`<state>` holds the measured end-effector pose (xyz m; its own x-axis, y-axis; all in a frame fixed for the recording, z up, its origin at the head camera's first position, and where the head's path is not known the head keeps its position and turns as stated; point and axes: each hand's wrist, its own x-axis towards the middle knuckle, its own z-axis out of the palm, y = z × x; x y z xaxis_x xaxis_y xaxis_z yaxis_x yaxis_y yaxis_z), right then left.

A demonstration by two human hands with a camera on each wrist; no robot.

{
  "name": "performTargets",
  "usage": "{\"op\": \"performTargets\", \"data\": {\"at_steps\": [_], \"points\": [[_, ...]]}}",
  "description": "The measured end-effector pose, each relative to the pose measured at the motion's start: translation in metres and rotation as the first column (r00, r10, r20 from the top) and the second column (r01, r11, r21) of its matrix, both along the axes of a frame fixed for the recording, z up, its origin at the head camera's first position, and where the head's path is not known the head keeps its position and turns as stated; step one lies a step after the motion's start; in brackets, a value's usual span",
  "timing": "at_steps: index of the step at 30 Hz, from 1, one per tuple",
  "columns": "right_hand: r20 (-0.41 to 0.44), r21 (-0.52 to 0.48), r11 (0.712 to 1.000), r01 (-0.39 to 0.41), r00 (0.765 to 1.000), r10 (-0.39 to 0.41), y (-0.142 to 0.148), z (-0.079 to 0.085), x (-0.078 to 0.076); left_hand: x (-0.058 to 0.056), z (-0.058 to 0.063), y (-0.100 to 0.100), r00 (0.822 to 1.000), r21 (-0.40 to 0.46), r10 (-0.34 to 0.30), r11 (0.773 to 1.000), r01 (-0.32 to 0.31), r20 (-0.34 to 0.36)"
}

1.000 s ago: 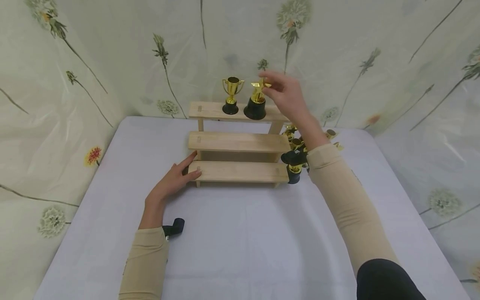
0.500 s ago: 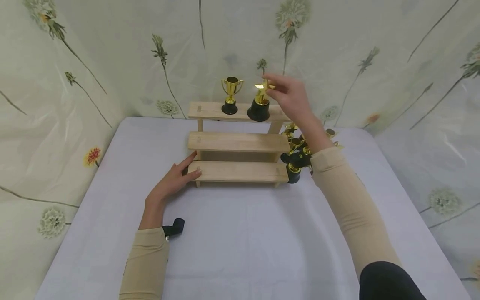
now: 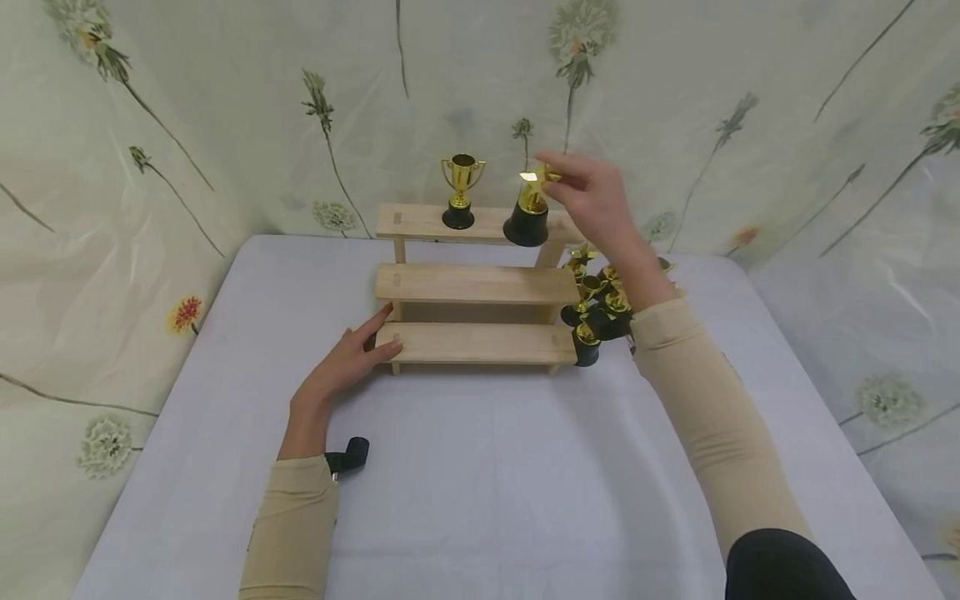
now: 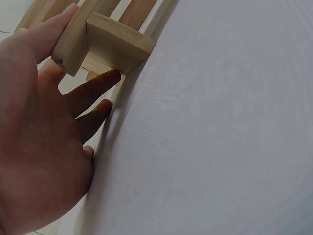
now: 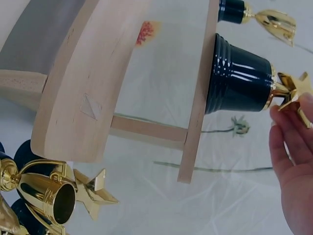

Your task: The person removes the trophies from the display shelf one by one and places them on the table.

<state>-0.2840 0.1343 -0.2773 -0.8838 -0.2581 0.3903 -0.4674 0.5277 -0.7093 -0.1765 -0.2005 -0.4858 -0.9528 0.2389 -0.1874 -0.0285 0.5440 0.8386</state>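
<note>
A three-tier wooden display stand (image 3: pixel 480 284) is set on the table. At its left end my left hand (image 3: pixel 341 362) holds the lowest step, thumb on top and the other fingers at the end and below it. My right hand (image 3: pixel 592 196) pinches the gold star of a star trophy (image 3: pixel 527 225) between thumb and fingers. Its black base is at the top shelf, right of the middle, and looks to be against the shelf in the right wrist view. A gold cup trophy (image 3: pixel 460 192) stands upright on that shelf, to the left and apart from the star trophy.
Several gold-and-black trophies (image 3: pixel 587 343) crowd together at the stand's right side, partly hidden behind my right forearm. A white cloth covers the table (image 3: pixel 450 483). Flower-printed sheeting (image 3: pixel 262 125) hangs behind and at both sides.
My right hand has shifted the star trophy to the right along the top shelf and slightly forward, widening its gap from the cup trophy. My left hand has stayed in place.
</note>
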Motion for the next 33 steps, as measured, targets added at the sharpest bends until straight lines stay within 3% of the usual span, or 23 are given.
{"op": "performTargets", "data": {"at_steps": [9, 23, 33], "points": [[-0.013, -0.004, 1.000, 0.015, 1.000, -0.016, 0.006, 0.002, 0.004, 0.001, 0.001, 0.001, 0.999, 0.001, -0.018, 1.000, 0.018, -0.049], [-0.070, 0.038, 0.998, 0.052, 0.996, -0.049, 0.014, 0.005, 0.012, 0.003, -0.001, 0.000, 1.000, 0.004, -0.007, 1.000, 0.007, -0.025], [-0.037, -0.002, 0.999, 0.048, 0.998, -0.048, 0.024, 0.005, 0.014, 0.003, -0.003, 0.000, 1.000, -0.003, 0.002, 1.000, -0.002, -0.009]]}}
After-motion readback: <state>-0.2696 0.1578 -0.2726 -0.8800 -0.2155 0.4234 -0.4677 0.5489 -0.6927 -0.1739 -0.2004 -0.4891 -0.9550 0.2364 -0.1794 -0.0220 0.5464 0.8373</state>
